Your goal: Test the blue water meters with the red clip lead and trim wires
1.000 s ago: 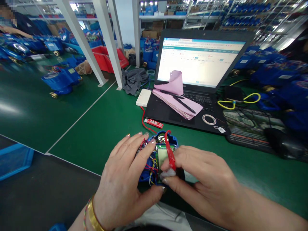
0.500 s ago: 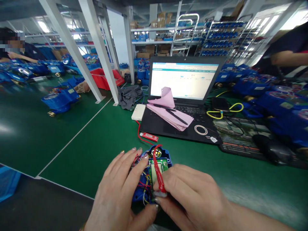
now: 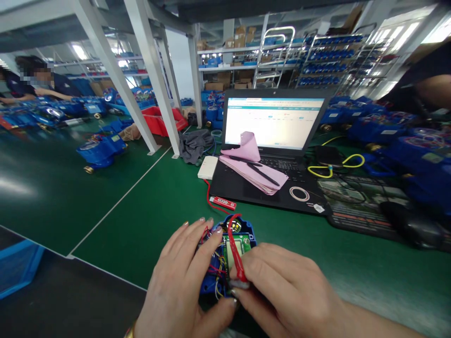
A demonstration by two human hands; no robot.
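Note:
A blue meter housing [image 3: 209, 286], its top off, lies at the near edge of the green bench. Inside it are a green circuit board [image 3: 247, 243] with a small display [image 3: 230, 254] and several thin coloured wires [image 3: 221, 261]. My left hand [image 3: 188, 272] steadies the housing, fingers over its left side and thumb at the near edge. Between the thumb and fingers of my right hand [image 3: 285, 281] is the grey end of a red cable [image 3: 235, 249], pressed close to the board's near edge. The exact contact there is hidden by my fingers.
Beyond the housing stands an open laptop [image 3: 225, 188] with pink papers [image 3: 252, 173] and pens on it. A white box [image 3: 207, 167] and a red-labelled stick [image 3: 223, 203] lie at its left, a mouse [image 3: 410, 223] at right. Blue meters [image 3: 102, 150] and co-workers surround the bench.
The whole view has shifted slightly, so the scene sits a little further right and lower. Both hands keep their places on the housing and the red cable.

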